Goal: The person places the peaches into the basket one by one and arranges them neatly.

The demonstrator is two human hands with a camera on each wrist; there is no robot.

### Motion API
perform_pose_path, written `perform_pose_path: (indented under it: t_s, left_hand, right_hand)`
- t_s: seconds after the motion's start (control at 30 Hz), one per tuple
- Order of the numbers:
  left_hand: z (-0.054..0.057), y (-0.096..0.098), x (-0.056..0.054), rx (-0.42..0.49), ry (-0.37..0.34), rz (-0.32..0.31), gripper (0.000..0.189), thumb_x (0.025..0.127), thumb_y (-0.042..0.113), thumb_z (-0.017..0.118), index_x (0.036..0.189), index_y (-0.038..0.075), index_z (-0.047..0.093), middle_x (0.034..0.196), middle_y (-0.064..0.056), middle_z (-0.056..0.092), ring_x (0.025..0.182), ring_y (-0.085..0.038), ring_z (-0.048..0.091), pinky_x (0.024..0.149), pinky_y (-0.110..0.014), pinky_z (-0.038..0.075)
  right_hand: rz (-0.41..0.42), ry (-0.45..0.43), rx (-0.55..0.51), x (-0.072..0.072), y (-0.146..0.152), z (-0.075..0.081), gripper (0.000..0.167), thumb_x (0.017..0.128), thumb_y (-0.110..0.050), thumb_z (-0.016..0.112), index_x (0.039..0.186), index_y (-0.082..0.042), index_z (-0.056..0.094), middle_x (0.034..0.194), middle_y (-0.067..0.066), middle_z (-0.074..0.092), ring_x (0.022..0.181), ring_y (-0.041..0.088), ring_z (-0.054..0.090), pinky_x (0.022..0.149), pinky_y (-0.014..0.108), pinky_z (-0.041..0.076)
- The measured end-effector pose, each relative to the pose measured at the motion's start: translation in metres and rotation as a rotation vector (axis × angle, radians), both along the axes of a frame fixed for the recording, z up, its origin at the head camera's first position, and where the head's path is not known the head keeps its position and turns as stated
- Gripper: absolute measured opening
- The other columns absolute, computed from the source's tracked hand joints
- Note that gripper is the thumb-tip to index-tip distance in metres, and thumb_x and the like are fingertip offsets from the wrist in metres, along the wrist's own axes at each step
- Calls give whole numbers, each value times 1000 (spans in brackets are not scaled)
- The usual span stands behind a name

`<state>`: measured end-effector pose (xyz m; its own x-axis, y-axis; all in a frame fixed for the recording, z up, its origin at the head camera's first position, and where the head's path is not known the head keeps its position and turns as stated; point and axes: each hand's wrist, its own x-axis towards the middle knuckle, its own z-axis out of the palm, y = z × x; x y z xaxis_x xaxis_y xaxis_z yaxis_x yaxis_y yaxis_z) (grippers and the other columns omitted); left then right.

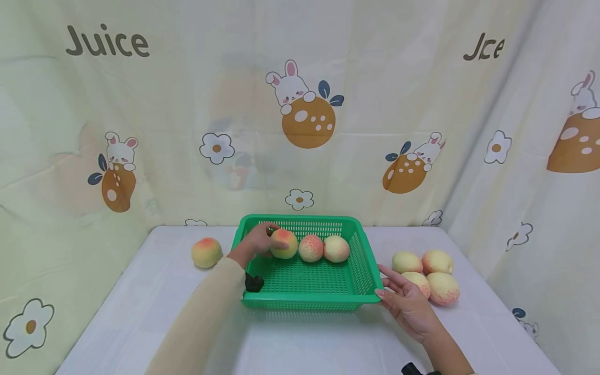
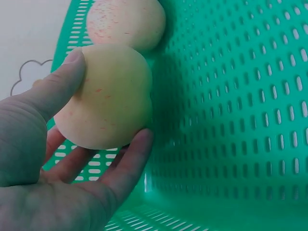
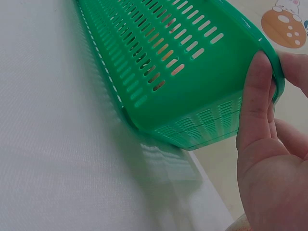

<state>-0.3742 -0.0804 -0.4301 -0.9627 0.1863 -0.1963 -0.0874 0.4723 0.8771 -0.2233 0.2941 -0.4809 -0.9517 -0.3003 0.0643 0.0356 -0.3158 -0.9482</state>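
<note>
A green plastic basket (image 1: 309,299) with slotted walls stands on the table. My left hand (image 1: 259,240) reaches inside its left rear part and grips a yellow peach with a red blush (image 1: 287,244). In the left wrist view, thumb and fingers curl round this peach (image 2: 108,96) close to the slotted wall. Beside it sit a speckled pink peach (image 1: 311,248) and a paler peach (image 1: 336,249), in a row along the back. At the front right corner my right hand (image 1: 409,308) pinches the basket rim, thumb on one side and fingers on the other (image 3: 257,96).
Left of the basket, a yellow-red peach (image 1: 207,252) lies on the white table (image 1: 300,344). Several pale peaches (image 1: 443,288) are grouped to the right, close to my right hand. Behind the table hangs a printed curtain (image 1: 187,104).
</note>
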Motion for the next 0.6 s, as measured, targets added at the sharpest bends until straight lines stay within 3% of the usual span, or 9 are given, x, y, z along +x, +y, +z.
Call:
perform_pose_path:
  t_s: [0.33, 0.6]
  left_hand:
    - [-1, 4, -2, -137, 18, -31, 64, 87, 19, 83, 142, 8, 53, 140, -20, 55, 122, -32, 58, 87, -41, 62]
    - [-3, 4, -3, -136, -9, -40, 67, 88, 18, 82, 145, 7, 50, 143, -21, 54, 120, -31, 59, 90, -41, 60]
  right_hand:
    - [11, 1, -6, 0, 0, 2, 62, 101, 8, 52, 159, -9, 35, 113, -2, 66, 97, 7, 71, 89, 23, 59]
    - [17, 0, -9, 0, 0, 2, 61, 101, 8, 53, 158, -9, 36, 113, -2, 66, 97, 8, 71, 88, 23, 59]
